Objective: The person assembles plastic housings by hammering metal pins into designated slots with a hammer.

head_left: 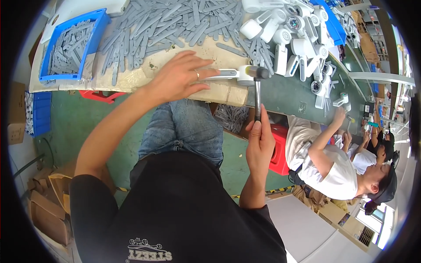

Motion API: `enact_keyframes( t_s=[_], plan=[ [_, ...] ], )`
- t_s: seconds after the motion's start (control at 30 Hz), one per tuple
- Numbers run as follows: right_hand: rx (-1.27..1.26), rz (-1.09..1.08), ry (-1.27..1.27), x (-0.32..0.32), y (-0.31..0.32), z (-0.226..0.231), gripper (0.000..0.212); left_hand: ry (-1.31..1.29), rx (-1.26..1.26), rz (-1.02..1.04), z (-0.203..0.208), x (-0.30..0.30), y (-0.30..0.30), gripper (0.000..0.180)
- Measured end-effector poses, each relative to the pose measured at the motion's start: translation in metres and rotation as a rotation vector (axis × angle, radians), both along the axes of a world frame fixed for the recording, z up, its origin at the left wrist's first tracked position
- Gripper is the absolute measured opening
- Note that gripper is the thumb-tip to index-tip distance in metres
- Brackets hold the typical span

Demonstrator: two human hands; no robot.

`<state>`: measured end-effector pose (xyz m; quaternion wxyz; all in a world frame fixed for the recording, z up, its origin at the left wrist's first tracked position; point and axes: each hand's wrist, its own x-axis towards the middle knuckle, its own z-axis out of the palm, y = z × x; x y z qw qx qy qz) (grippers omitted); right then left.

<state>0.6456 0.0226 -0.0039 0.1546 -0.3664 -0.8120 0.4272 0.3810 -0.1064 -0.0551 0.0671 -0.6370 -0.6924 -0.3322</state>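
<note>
A white handheld fan [228, 74] lies sideways near the table's front edge, its round end to the right. My left hand [177, 76] has its thumb and index finger, which wears a ring, at the handle's left end; the other fingers are stretched out. In my right hand [261, 144] is a mallet [258, 94] with a metal shaft, gripped low on its dark handle. Its head, dark at one end and yellowish at the other, overlaps the fan's round end; whether they touch I cannot tell. Behind my left hand lie many loose grey strip-shaped pieces [162, 26].
White handheld fans [302, 44] are heaped at the right rear. A blue crate [61, 78] of grey pieces stands at left. To my right a co-worker [333, 166] in a white shirt sits at the same table. A red stool [279, 151] stands beside my right hand.
</note>
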Motion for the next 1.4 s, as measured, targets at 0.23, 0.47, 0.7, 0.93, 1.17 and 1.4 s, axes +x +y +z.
enact_keyframes(
  t_s=[0.23, 0.47, 0.7, 0.93, 1.17, 1.4],
  plan=[
    [0.145, -0.064, -0.002, -0.003, -0.019, 0.022, 0.042, -0.122, 0.061, -0.029, -0.017, 0.001, 0.004, 0.036],
    [0.237, 0.047, -0.21, -0.01, -0.006, 0.013, 0.045, -0.139, 0.052, -0.027, -0.014, 0.0, 0.005, 0.031],
    [0.412, 0.095, -0.197, -0.013, -0.003, -0.003, 0.046, -0.114, 0.071, -0.013, -0.018, 0.002, 0.004, 0.031],
    [0.409, 0.09, -0.17, -0.014, -0.007, -0.017, 0.047, -0.117, 0.068, -0.009, -0.015, 0.003, 0.005, 0.032],
    [0.357, -0.029, 0.055, 0.001, -0.017, 0.001, 0.046, -0.128, 0.056, -0.01, -0.014, 0.003, 0.005, 0.034],
    [0.296, -0.017, -0.067, -0.007, -0.017, 0.02, 0.044, -0.137, 0.047, -0.018, -0.015, 0.001, 0.003, 0.034]
  ],
)
